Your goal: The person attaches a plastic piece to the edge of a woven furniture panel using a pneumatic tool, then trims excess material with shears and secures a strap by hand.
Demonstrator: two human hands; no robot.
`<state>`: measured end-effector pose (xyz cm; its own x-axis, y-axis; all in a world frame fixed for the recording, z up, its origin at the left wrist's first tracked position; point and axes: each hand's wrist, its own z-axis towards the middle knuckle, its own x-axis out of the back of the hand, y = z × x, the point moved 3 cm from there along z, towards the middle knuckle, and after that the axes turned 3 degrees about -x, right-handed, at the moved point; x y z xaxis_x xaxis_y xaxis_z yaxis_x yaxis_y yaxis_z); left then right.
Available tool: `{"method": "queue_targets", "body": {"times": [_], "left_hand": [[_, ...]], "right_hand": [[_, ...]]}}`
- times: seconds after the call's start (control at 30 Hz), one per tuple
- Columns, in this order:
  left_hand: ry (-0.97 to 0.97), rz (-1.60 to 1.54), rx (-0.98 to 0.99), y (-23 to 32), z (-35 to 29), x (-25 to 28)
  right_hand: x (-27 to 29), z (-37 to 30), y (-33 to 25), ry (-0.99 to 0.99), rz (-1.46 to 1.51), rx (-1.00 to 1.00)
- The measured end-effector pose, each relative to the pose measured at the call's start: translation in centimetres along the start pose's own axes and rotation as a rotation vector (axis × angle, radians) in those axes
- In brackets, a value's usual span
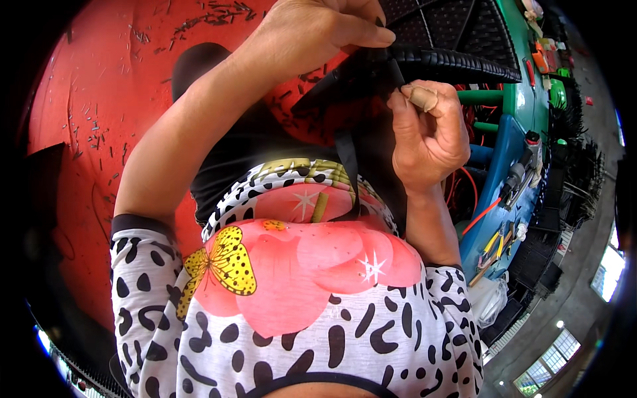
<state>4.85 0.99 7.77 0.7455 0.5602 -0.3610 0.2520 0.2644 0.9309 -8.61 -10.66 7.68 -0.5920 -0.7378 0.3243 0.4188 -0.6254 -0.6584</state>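
Observation:
A black woven wicker piece (458,63), which looks like part of a furniture frame, stands in front of me at the top. My left hand (325,30) is closed at its near corner, thumb and fingers pinching a dark strip. Lower and to the right, my right hand (431,129) has thumb and forefinger pressed together at a flat black strip (396,71) beside the frame. Tan tape (423,99) wraps one right finger. Another length of flat black strip (347,162) hangs over my lap. My fingers partly hide the strip ends.
Red floor covering (86,199) at left is scattered with small black offcuts. On the right, a blue stool or bench (494,192) carries a dark power tool (517,174) with an orange-red hose and yellow-handled pliers (492,244). A green surface (524,99) lies beyond, with black wicker pieces further right.

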Motion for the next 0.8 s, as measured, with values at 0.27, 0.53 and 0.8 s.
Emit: {"method": "queue_targets", "body": {"times": [0.27, 0.53, 0.8], "left_hand": [[0.003, 0.016, -0.025, 0.39, -0.2, -0.09], [0.03, 0.063, -0.009, 0.2, -0.09, 0.12], [0.043, 0.098, -0.029, 0.13, -0.06, 0.2]], "right_hand": [[0.01, -0.05, 0.06, -0.006, -0.004, -0.002], [-0.08, -0.1, 0.15, -0.012, 0.008, -0.001], [-0.17, -0.14, 0.21, -0.006, 0.02, -0.016]]}}
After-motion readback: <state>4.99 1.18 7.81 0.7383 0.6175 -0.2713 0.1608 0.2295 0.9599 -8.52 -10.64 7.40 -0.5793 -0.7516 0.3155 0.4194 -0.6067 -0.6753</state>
